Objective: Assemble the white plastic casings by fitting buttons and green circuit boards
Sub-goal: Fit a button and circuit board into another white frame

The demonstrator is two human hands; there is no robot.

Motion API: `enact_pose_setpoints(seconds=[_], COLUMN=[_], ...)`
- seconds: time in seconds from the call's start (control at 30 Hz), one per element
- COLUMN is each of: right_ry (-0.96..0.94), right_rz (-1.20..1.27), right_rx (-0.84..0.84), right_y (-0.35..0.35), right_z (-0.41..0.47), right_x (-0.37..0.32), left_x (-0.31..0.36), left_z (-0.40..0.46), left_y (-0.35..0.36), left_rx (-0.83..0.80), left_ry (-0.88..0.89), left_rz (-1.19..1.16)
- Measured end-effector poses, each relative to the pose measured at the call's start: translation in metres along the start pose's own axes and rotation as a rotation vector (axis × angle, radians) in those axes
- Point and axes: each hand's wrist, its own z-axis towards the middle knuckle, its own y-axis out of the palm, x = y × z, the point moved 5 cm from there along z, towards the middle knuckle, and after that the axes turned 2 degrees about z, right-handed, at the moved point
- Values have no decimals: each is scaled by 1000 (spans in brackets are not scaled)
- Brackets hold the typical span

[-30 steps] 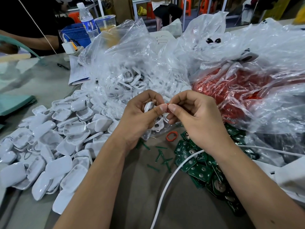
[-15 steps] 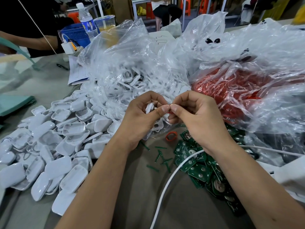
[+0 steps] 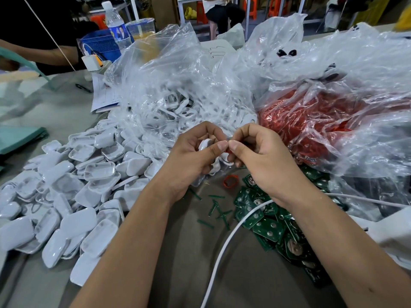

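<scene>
Left hand (image 3: 191, 161) grips a white casing (image 3: 205, 145) up off the surface, tilted so the right hand (image 3: 262, 162) can pinch a red button (image 3: 226, 150) into it, thumbs nearly touching. Loose casings (image 3: 66, 196) sit left, green boards (image 3: 266, 225) near right, so the next parts are probably an easy grab

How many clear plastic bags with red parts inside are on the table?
1. The bag of red parts lies right of centre, just behind the right hand; other bags under the crumpled plastic may be hidden.
</scene>
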Motion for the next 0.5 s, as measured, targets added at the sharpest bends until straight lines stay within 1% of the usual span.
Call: enact_pose_setpoints(seconds=[0.17, 0.33, 0.43, 0.5], right_ry=[-24, -33, -35, -28], right_rz=[-17, -19, -30, -27], right_rx=[47, 121, 187, 237], right_y=[0, 0, -3, -6], right_z=[1, 1, 2, 2], right_x=[0, 1, 1, 1], left_x=[1, -2, -2, -5], left_z=[-1, 0, 0, 1], left_y=[3, 7, 12, 12], left_rx=[19, 82, 158, 225], left_ry=[-50, -78, -66, -102], left_rz=[-46, -27, -42, -106])
